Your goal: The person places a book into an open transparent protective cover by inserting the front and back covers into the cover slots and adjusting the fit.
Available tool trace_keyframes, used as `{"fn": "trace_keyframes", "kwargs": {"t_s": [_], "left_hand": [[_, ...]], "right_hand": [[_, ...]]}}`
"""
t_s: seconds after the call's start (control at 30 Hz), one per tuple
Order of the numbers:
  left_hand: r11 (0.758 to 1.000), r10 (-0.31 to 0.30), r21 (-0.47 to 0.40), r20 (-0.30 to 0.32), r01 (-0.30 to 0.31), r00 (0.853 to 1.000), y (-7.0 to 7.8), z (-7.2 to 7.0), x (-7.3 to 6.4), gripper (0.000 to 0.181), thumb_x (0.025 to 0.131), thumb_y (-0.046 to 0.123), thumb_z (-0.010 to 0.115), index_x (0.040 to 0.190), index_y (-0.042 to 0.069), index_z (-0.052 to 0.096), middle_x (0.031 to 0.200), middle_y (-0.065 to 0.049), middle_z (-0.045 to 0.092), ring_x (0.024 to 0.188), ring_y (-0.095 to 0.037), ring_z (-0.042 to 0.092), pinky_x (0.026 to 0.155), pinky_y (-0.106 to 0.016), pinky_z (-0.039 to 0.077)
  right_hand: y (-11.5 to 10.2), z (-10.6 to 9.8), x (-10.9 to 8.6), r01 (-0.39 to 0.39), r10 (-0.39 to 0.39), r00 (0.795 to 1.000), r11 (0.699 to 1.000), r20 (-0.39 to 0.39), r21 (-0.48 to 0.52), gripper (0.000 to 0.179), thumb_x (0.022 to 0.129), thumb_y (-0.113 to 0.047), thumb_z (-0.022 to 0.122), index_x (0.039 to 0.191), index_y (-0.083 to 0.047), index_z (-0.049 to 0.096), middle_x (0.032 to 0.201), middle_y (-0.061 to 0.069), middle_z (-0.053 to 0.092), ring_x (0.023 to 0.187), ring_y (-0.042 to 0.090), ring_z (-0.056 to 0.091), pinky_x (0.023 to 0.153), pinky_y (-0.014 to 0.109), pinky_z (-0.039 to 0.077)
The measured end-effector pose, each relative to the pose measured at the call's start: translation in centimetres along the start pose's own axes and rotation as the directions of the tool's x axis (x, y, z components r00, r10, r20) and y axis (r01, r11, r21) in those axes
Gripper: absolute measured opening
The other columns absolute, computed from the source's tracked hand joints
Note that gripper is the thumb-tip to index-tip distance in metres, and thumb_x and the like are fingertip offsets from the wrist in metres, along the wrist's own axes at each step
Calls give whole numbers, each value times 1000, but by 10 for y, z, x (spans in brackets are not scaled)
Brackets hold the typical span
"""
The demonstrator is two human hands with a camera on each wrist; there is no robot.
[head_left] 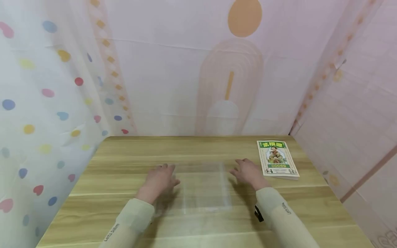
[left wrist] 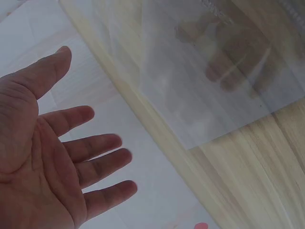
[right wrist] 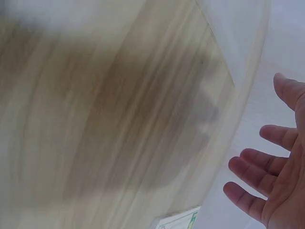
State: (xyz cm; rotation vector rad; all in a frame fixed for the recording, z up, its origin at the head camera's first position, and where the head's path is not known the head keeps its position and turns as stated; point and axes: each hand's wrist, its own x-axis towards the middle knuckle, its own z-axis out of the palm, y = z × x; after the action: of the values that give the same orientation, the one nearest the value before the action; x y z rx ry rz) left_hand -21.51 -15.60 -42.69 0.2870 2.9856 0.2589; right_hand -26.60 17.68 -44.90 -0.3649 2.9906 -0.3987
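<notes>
A clear, see-through plastic sheet or cover (head_left: 204,187) lies on the wooden table between the two hands. Its left edge is by my left hand (head_left: 158,181), which hovers with fingers apart. In the left wrist view that hand (left wrist: 71,152) shows an empty palm, and the translucent sheet (left wrist: 176,112) has a dark hand-shaped form on it. To the right of the sheet is my right hand (head_left: 248,172), raised with loose fingers. The right wrist view shows this hand (right wrist: 281,167) holding nothing, its shadow on the wood.
At the table's right side lies a book (head_left: 276,158) with a green-and-cream illustrated cover, just beyond the right hand. Printed cloth (head_left: 173,86) hangs behind the table (head_left: 102,186) and along both sides. Something black (head_left: 258,213) shows beneath the right sleeve.
</notes>
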Motion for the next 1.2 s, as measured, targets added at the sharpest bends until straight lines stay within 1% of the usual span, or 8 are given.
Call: {"fn": "trace_keyframes", "kwargs": {"t_s": [0.07, 0.17, 0.3, 0.47, 0.73, 0.97, 1.1, 1.2], "left_hand": [[1000, -5, -2, 10, 5, 1000, 1, -1, -2, 65, 91, 38, 70, 140, 1, 51, 135, -29, 53, 123, -48, 51, 97, -62, 43], [1000, -11, -11, 30, 11, 999, 1, -2, -5, 64, 91, 36, 71, 139, -1, 52, 133, -29, 55, 123, -46, 52, 95, -58, 46], [1000, -25, -5, 68, 25, 997, 2, -4, -6, 64, 91, 36, 71, 139, -2, 52, 134, -28, 54, 125, -44, 51, 97, -57, 46], [999, -39, 1, 97, 39, 994, 5, -6, -8, 63, 90, 36, 72, 138, -1, 54, 134, -27, 55, 126, -43, 51, 97, -57, 45], [1000, -29, 12, 80, 28, 996, 7, -6, -13, 56, 88, 34, 74, 128, -2, 60, 123, -24, 63, 115, -41, 58, 91, -56, 49], [999, -25, -24, 89, 27, 996, 7, -2, -14, 58, 85, 29, 78, 130, -3, 60, 125, -23, 62, 118, -41, 57, 96, -54, 47], [999, -28, -27, 83, 31, 996, 8, -1, -15, 56, 83, 28, 79, 127, -2, 62, 123, -22, 64, 116, -40, 59, 93, -54, 49], [999, -28, -19, 74, 30, 997, 10, -1, -15, 54, 82, 27, 80, 124, -1, 63, 120, -21, 65, 113, -40, 60, 90, -55, 50]], "right_hand": [[2, -3, -1, -4, 4, 1000, 1000, 3, 29, 63, 99, -43, 56, 143, 2, 49, 142, 28, 49, 134, 46, 41, 107, 58, 36], [6, -8, -2, -26, 25, 1000, 998, 15, 54, 62, 99, -42, 56, 142, 2, 51, 143, 29, 48, 135, 47, 39, 106, 59, 36], [15, -15, -3, -58, 55, 998, 996, 33, 70, 62, 98, -42, 56, 141, 2, 51, 143, 29, 47, 135, 47, 39, 104, 61, 37], [27, -21, -5, -63, 60, 997, 995, 42, 75, 62, 99, -42, 55, 140, 4, 51, 141, 31, 48, 131, 49, 42, 103, 60, 38], [44, -30, -9, -44, 42, 999, 997, 29, 65, 69, 99, -49, 53, 137, 9, 52, 133, 31, 55, 122, 50, 51, 98, 59, 43], [62, -40, -12, -74, 71, 997, 994, 34, 75, 66, 101, -44, 50, 137, 11, 49, 135, 34, 51, 122, 52, 49, 96, 62, 42], [78, -51, -12, -87, 86, 996, 994, 30, 67, 66, 101, -43, 50, 136, 12, 49, 134, 35, 52, 120, 53, 50, 94, 62, 44], [91, -61, -14, -93, 92, 995, 994, 31, 50, 65, 102, -41, 49, 136, 15, 48, 136, 35, 50, 121, 54, 48, 96, 63, 42]]}}
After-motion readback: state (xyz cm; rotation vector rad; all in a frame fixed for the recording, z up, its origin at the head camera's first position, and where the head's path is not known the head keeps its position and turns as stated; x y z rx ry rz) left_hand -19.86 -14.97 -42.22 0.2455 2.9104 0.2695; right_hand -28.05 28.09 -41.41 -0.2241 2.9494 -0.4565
